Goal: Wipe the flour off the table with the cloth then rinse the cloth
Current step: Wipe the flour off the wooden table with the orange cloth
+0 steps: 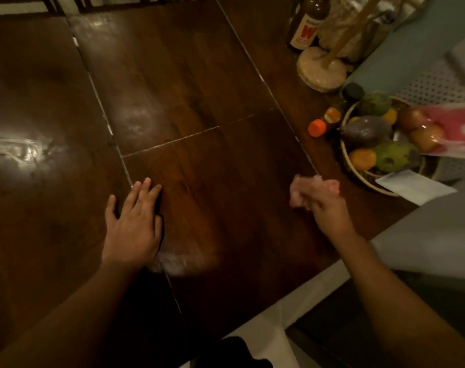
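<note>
The right hand (329, 205) is keeping a closed grip on the pink cloth (309, 188), which is bunching out past the fingers and is sitting on or just above the dark wooden desk (199, 75); motion blur is hiding whether it is touching. The left hand (131, 224) is lying flat and open on the desk, well to the left of the cloth, fingers spread. A pale smear of flour (181, 257) is showing beside the left wrist, nearer the person than the cloth. Beyond the cloth to the right, a fruit basket (344, 152) is standing, with an orange-capped bottle (324, 123) lying against its far-left side.
</note>
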